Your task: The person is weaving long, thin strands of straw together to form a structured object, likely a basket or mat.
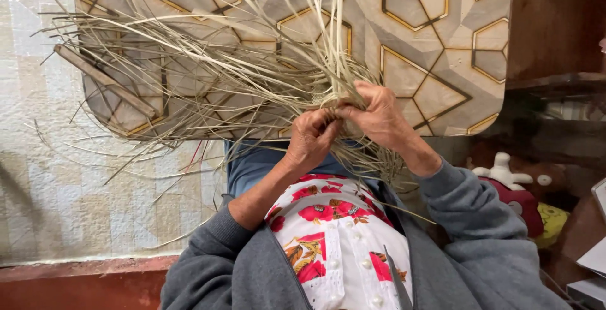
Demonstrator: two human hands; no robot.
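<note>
Board: a wide board (435,51) with rounded corners and a pattern of grey and tan hexagons edged in gold and black fills the upper middle of the view; it lies across the person's lap.
Floor: pale tiles (76,196) in cream and tan squares spread to the left of the board, ending in a red-brown strip along the bottom edge.
Clothes: grey sleeves (486,240) cover both forearms, and a white blouse (334,240) with red flowers and white buttons shows between them.
Straw: a large loose bundle of pale dry straw (208,76) fans out over the left half of the board, its ends reaching past the board's left and lower edges; the strands gather to a tight knot at the hands, and more hang down below them over the lap.
Right hand: the right hand (379,117) is closed around the gathered straw at the lower edge of the board, fingers curled over the strands, thumb side towards the other hand.
Left hand: the left hand (314,136) touches the right one, its fingers pinched shut on the same knot of straw from below and the left.
Toy: a white and dark red soft toy (511,187) sits on the right, below the board's corner, well apart from the hands.
Stick: a flat brown stick (101,77) lies slantwise on the board's left part, under and among the straw.
</note>
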